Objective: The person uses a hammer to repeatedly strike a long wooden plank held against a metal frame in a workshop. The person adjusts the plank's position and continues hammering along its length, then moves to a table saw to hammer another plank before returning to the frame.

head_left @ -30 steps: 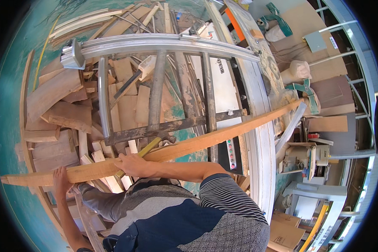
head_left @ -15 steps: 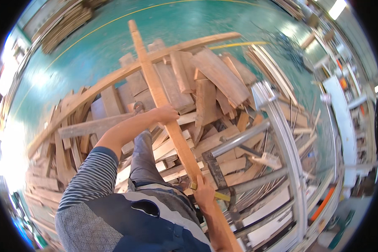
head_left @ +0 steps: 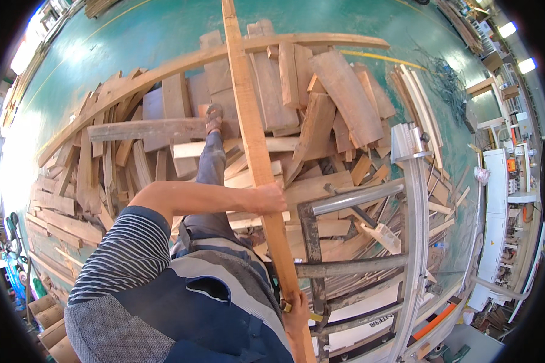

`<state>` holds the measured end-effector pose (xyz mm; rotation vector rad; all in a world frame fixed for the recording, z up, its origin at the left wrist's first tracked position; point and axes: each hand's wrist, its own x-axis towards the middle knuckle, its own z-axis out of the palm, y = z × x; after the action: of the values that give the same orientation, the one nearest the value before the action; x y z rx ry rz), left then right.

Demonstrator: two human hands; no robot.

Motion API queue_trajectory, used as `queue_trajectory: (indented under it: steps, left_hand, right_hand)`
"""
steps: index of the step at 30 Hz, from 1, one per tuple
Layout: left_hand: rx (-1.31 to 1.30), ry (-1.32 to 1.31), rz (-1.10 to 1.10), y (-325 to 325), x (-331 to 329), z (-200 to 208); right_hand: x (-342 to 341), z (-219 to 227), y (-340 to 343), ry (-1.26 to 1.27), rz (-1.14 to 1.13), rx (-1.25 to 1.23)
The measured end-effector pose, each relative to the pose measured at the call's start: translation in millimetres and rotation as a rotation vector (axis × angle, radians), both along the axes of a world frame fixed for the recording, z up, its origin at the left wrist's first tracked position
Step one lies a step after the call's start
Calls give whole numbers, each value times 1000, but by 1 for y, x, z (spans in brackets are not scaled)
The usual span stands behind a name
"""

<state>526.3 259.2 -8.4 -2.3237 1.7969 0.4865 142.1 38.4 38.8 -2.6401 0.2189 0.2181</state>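
The long squared timber (head_left: 252,130) lies straight ahead and passes along the right side, its long axis running from the upper edge of the view back to the lower edge, slanting rightward at the near end. The left hand (head_left: 269,198) grasps it farther out, its forearm reaching across; the right hand (head_left: 295,311) grips the nearer stretch together with a yellow-handled hammer (head_left: 315,316). Loose boards (head_left: 346,100) lie beneath the far part

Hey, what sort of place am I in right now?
Probably a woodworking shop: loose boards are heaped on a green floor, a metal frame stands beside them, and you're holding a long wooden beam.
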Motion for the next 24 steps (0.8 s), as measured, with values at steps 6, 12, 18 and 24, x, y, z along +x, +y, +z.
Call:
queue_trajectory:
  steps: [6, 12, 18, 24]
  left_hand:
    - [-235, 79, 32, -16, -52, 4]
    - [-234, 186, 35, -13, -46, 6]
    - [-390, 192, 53, -7, -50, -7]
    - [-491, 191, 62, -6, -50, -10]
  right_hand:
    - [-51, 1, -27, 26, -16, 18]
    - [-50, -2, -38, 88, 41, 71]
    - [-52, -6, -34, 129, 14, 46]
    - [-52, -5, -31, 122, -24, 74]
